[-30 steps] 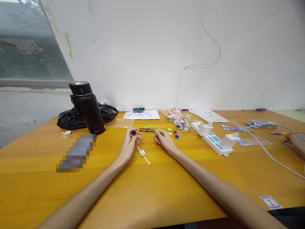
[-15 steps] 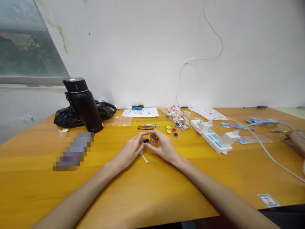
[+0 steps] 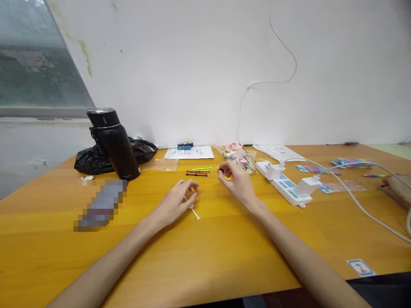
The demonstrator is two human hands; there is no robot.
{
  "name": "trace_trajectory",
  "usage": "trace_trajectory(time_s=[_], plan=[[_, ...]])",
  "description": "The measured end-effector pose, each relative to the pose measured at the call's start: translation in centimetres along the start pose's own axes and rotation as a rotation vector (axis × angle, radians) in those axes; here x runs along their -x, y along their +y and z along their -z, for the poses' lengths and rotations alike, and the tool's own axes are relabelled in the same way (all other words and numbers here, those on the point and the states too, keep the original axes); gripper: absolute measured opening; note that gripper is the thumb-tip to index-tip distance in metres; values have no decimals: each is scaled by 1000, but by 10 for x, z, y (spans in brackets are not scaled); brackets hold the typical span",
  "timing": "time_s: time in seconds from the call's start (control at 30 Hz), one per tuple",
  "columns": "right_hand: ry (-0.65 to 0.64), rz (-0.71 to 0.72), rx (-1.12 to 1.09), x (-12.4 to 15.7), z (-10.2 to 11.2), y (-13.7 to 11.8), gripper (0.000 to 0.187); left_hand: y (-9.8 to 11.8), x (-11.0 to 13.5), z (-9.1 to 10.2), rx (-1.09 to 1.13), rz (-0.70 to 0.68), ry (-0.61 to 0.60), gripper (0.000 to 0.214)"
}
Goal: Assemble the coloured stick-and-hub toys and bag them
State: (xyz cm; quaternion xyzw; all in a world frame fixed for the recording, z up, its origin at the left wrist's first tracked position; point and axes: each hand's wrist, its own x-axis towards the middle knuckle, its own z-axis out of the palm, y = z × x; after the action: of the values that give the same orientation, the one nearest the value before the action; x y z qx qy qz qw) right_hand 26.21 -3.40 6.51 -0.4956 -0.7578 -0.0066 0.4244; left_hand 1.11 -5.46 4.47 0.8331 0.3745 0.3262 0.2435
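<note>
My right hand point(image 3: 238, 183) pinches a small black disc point(image 3: 220, 170) between thumb and fingertips, over the table beside the clear bag of small parts. Yellow bits show under its fingers; most of the coloured discs there are hidden. My left hand point(image 3: 176, 201) rests low over the table with curled fingers, thumb and fingertips apart and nothing visible between them. Partly beneath it lies a white plastic arrow point(image 3: 194, 212), its upper part covered. Beyond both hands, several thin plastic arrows lie side by side, the black arrow point(image 3: 196, 175) nearest.
A black bottle point(image 3: 117, 147) stands at the left by a black plastic bag point(image 3: 91, 160). Behind are a screwdriver point(image 3: 184, 146) and printed paper point(image 3: 199, 152). To the right lie a power strip point(image 3: 289, 188) with cables and another person's hand point(image 3: 398, 190).
My hands have parted. The right one has carried the black disc right and slightly away from me, over the coloured discs. My left hand has stayed near the white arrow.
</note>
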Motion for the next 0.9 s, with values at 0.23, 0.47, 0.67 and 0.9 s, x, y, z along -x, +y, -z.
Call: trace_trajectory(time_s=[0.23, 0.47, 0.67, 0.9], plan=[[-334, -431, 522, -8, 41, 49, 18, 3, 2, 1, -99, -70, -135, 13], [-452, -550, 601, -1, 44, 56, 27, 3, -1, -1, 35, -8, -125, 15], [-175, -227, 251, -4, 34, 39, 30, -9, -9, -11, 662, 245, 36, 25], [-363, 170, -258, 25, -13, -33, 29, -9, -8, -19, 1092, 414, 143, 32]])
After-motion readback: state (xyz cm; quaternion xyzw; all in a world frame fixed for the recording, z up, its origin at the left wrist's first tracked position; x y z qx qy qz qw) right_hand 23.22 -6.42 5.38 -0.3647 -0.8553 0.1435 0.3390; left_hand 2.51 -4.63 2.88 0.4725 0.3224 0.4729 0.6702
